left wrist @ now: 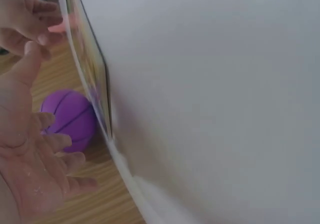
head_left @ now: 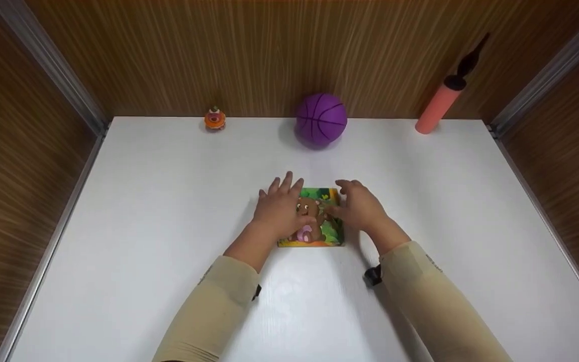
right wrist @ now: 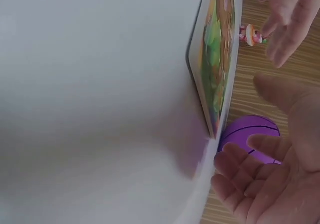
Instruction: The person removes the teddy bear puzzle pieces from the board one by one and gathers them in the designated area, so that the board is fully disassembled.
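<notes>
A flat square picture board (head_left: pixel 333 234) with a cartoon bear on a green background lies on the white table. In the head view my left hand (head_left: pixel 279 210) overlaps its left side, fingers spread and pointing away from me. The left wrist view has this hand (left wrist: pixel 35 149) raised above the board (left wrist: pixel 92 58), its palm holding nothing. My right hand (head_left: pixel 364 205) hovers at the board's right edge with thumb and fingers apart. In the right wrist view the fingers of the right hand (right wrist: pixel 280 174) are loosely bent and empty, off the board's surface (right wrist: pixel 215 58).
A purple ball (head_left: pixel 321 119) with black basketball lines sits at the back middle. Back left stands a small toy figure (head_left: pixel 214 119) with an orange ring. A coral hand pump (head_left: pixel 438 108) with a black top leans on the wood-grain wall (head_left: pixel 249 55) at the back right.
</notes>
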### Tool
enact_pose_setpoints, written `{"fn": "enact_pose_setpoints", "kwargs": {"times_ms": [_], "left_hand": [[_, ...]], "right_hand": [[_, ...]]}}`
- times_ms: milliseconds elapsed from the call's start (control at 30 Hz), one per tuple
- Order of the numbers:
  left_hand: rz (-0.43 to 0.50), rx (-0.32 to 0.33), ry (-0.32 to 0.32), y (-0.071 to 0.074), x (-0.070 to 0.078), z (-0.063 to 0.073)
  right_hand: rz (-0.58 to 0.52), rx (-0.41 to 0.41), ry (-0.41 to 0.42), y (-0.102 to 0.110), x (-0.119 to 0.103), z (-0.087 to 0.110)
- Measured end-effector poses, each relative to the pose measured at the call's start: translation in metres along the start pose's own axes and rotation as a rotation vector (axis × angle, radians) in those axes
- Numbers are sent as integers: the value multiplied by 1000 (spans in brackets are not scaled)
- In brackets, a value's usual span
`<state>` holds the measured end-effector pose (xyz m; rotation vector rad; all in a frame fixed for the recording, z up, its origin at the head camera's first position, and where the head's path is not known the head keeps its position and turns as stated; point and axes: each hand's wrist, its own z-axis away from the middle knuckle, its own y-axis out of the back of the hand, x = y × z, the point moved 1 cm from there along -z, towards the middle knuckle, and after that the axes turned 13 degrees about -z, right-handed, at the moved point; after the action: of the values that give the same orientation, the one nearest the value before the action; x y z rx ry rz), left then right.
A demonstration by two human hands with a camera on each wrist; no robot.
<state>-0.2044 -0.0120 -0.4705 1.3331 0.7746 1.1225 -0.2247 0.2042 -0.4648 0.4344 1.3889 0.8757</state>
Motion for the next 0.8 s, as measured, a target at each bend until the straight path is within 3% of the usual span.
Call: {"fn": "enact_pose_setpoints", "kwargs": {"times_ms": [167,467,800], "left_hand": [[-5,-60,-20,-6,11,1],[-68,-185,-20,-10,22,1],[-24,-231,-4,-11,25,4]], "right_hand": [[-44,14,-51,-5,-1,-3],[-2,32,-56,-15,1,-6],[-63,59,-88,-23,4,-6]]}}
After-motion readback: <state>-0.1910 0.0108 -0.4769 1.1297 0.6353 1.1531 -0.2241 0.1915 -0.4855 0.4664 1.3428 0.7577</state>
